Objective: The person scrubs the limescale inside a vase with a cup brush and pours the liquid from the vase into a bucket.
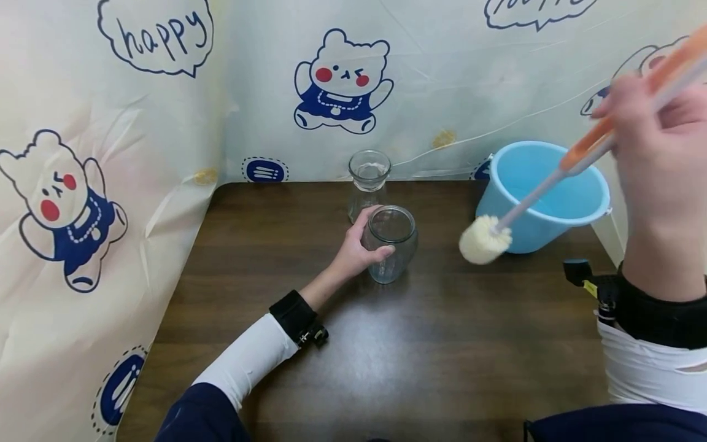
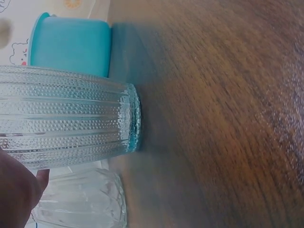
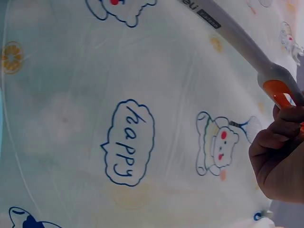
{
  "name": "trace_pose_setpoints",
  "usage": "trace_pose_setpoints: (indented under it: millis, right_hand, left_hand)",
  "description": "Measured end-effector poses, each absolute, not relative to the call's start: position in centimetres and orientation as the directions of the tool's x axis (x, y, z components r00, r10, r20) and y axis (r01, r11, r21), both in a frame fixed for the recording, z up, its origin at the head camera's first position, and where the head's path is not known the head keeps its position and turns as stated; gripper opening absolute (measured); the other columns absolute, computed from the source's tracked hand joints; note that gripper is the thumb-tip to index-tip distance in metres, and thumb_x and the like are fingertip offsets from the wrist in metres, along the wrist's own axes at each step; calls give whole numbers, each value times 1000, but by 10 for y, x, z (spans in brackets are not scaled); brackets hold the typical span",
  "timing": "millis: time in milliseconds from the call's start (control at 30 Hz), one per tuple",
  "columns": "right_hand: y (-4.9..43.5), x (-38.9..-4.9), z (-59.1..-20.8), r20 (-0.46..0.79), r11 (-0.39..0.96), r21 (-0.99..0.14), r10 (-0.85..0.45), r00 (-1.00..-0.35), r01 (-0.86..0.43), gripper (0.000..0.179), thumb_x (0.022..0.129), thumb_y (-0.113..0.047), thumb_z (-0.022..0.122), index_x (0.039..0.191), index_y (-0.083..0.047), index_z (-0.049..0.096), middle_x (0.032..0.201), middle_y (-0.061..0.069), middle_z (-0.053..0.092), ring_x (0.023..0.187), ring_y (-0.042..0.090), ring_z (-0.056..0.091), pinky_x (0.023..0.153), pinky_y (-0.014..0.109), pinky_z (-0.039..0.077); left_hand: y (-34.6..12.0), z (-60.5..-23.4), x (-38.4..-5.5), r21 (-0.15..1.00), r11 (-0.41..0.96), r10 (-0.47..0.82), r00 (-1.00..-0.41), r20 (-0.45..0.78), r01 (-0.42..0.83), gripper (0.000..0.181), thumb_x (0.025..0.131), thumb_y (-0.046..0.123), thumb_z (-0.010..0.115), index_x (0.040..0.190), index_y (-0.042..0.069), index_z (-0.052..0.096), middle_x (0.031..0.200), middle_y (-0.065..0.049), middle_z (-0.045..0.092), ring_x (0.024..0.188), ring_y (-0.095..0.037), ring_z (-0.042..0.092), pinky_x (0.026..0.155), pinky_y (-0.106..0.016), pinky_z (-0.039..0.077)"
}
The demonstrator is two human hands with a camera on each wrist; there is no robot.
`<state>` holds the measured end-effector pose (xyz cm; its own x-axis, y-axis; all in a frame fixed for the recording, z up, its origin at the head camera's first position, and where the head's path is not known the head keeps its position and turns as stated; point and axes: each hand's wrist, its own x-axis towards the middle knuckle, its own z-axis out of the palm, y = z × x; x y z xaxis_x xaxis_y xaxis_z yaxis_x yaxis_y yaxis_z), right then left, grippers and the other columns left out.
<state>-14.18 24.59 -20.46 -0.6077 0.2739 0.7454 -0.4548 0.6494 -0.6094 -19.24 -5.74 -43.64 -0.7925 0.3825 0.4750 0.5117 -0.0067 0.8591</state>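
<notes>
My left hand [image 1: 356, 248] holds a clear glass jar [image 1: 393, 245] around its side, thumb toward me. In the left wrist view the jar [image 2: 71, 116] shows ribbed, dotted glass, its base close over the wood. Just behind it stands a second glass vase [image 1: 369, 178] with a flared rim, partly hidden by the jar and hand. My right hand [image 1: 660, 153] grips the orange and grey handle of a bottle brush [image 1: 591, 144], raised at the right. Its cream sponge head [image 1: 485, 240] points down and left, between the jar and a blue bucket.
The light blue bucket [image 1: 547, 184] stands at the table's back right, with its inside facing up. The brown wooden table [image 1: 420, 362] ends at a cloth [image 1: 265, 73] printed with bears, which hangs along the back and left.
</notes>
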Motion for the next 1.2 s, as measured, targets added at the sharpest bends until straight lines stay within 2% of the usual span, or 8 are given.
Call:
trace_pose_setpoints:
  millis: [133, 333, 433, 567, 733, 900, 1033, 1200]
  right_hand:
    - [247, -143, -230, 667, 771, -506, 65, -742, -387, 33, 89, -30, 68, 78, 0, 75, 54, -27, 49, 48, -5, 36, 46, 11, 27]
    - [244, -162, -286, 459, 904, -274, -175, -871, -326, 44, 87, -43, 68, 62, -6, 63, 46, 5, 52, 41, 12, 35, 40, 27, 24]
    - [242, -169, -315, 343, 932, -217, -207, -916, -292, 51, 88, -51, 63, 58, -11, 51, 44, 3, 49, 39, 18, 40, 41, 31, 28]
    - [244, -176, -340, 150, 951, -236, -168, -974, -200, 56, 88, -57, 60, 60, -9, 51, 46, 4, 51, 41, 19, 47, 45, 33, 36]
    - [248, -187, -361, -70, 939, -294, -206, -976, -177, 48, 89, -49, 62, 72, -4, 59, 53, 6, 59, 45, 17, 52, 44, 30, 40]
    - [252, -190, -382, -215, 949, -284, -202, -956, -137, 44, 89, -47, 63, 87, -3, 65, 60, 6, 64, 48, 17, 52, 43, 29, 38]
    - [255, -192, -399, -292, 954, -280, -194, -937, -111, 42, 88, -45, 66, 84, -4, 66, 59, 7, 65, 49, 18, 56, 44, 29, 43]
    - [256, -194, -423, -345, 951, -277, -234, -909, -140, 35, 87, -36, 69, 82, -2, 62, 62, 9, 63, 51, 17, 57, 46, 29, 47]
  left_hand:
    - [-59, -436, -192, 858, 10, 383, -794, 471, 514, 76, 75, 24, 74, 137, -7, 42, 131, -26, 54, 118, -37, 49, 100, -59, 40]
    - [-59, -438, -192, 856, 17, 380, -796, 472, 516, 79, 76, 32, 74, 137, -6, 42, 131, -26, 54, 117, -37, 50, 99, -59, 41]
    - [-59, -437, -191, 856, 25, 377, -798, 470, 516, 77, 76, 29, 74, 137, -6, 42, 131, -26, 54, 116, -32, 51, 99, -55, 42]
    - [-58, -436, -191, 854, 31, 377, -797, 472, 520, 75, 74, 21, 73, 137, -7, 42, 131, -26, 54, 116, -26, 52, 99, -49, 43]
    - [-57, -436, -191, 853, 20, 373, -796, 477, 521, 75, 74, 22, 73, 136, -8, 42, 130, -26, 55, 115, -28, 52, 99, -50, 43]
    - [-57, -438, -191, 852, 9, 374, -792, 482, 523, 79, 75, 29, 74, 137, -8, 42, 130, -26, 55, 115, -33, 52, 99, -55, 42]
    - [-57, -438, -192, 848, 0, 372, -787, 492, 529, 78, 75, 30, 74, 136, -8, 42, 130, -26, 55, 115, -34, 52, 98, -57, 42]
    - [-58, -436, -192, 848, 4, 370, -789, 491, 530, 74, 73, 16, 73, 136, -9, 43, 130, -27, 55, 116, -32, 52, 99, -55, 42]
